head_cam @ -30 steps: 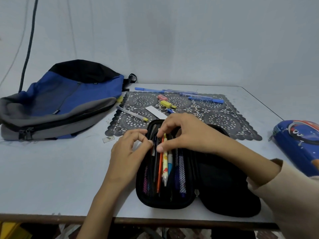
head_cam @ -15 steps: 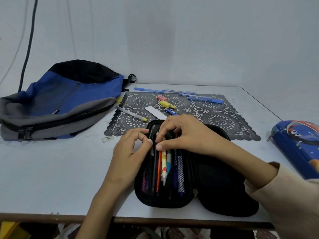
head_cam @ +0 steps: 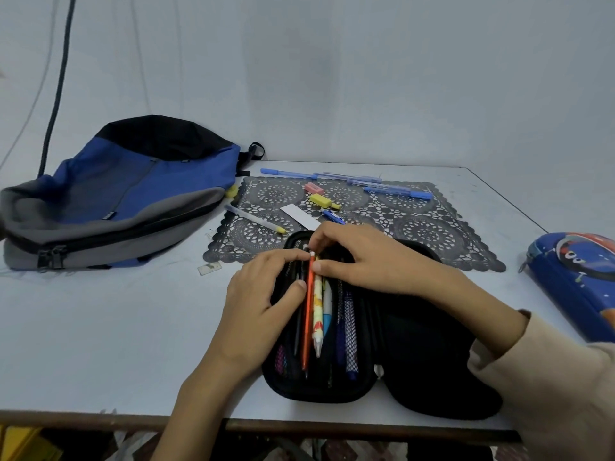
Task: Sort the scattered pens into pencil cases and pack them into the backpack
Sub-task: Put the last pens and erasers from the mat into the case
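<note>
Your left thumb has slid down the side of the orange pen [head_cam: 307, 314] since the earlier frame, and the pen now lies plainly on top of the others in the black pencil case [head_cam: 332, 390].

Your left grip [head_cam: 259, 304] is clamped on that orange pen, forefinger near its cap and thumb lower on the barrel. Your right grip [head_cam: 372, 261] is curled over the pens' far ends, and as far as the view shows it pinches the top of the patterned pen [head_cam: 317, 311].

The black pencil case lies open at the near edge of the surface, and several pens are already tucked inside.

I judge the task less than half done. Left to sort are:
- the blue pens [head_cam: 396, 191] along the far edge of the mat [head_cam: 426, 234]
- a yellow-tipped pen [head_cam: 254, 218] near the mat's left edge
- a short blue pen [head_cam: 332, 216] just beyond the case
- a yellow highlighter [head_cam: 322, 201]

The blue pencil case [head_cam: 579, 281] sits closed at the right edge of the surface.

The backpack [head_cam: 133, 194] lies at the far left corner. Its zip looks shut, and neither case is packed into it yet.
</note>
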Demonstrator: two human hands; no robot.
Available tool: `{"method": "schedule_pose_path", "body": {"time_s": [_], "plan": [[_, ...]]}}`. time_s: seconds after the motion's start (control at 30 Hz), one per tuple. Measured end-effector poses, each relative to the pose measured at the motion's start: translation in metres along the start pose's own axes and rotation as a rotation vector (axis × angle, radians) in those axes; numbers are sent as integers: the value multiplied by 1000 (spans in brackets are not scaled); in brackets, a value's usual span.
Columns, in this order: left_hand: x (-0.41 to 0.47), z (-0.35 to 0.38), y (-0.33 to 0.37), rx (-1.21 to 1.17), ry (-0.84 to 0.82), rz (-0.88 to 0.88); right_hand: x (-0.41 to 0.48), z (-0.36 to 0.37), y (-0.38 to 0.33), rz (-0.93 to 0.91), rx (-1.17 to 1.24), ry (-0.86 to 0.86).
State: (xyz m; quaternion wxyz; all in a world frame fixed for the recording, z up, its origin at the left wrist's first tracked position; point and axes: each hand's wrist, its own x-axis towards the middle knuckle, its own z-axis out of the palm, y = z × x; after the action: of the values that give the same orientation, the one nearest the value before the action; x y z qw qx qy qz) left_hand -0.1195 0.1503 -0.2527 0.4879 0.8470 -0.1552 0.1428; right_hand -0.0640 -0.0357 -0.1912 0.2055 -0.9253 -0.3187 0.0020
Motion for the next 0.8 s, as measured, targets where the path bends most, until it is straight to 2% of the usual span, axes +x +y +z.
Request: {"method": "schedule_pose_path", "body": {"time_s": [0.17, 0.33, 0.53, 0.67, 0.8], "plan": [[-1, -1, -1, 54, -18, 20, 3, -17, -2, -15, 14, -127], [-2, -1, 0, 177, -21, 25, -1, -22, 3, 48, 77, -81], [0, -1, 1, 177, -49, 0, -12, -8, -2, 142, 359, -88], [4, -2, 0, 189, -84, -18, -18, 4, -9, 184, 747, 91], [12, -4, 3, 242, -192, -71, -20, 18, -13, 199, 942, 227]]}}
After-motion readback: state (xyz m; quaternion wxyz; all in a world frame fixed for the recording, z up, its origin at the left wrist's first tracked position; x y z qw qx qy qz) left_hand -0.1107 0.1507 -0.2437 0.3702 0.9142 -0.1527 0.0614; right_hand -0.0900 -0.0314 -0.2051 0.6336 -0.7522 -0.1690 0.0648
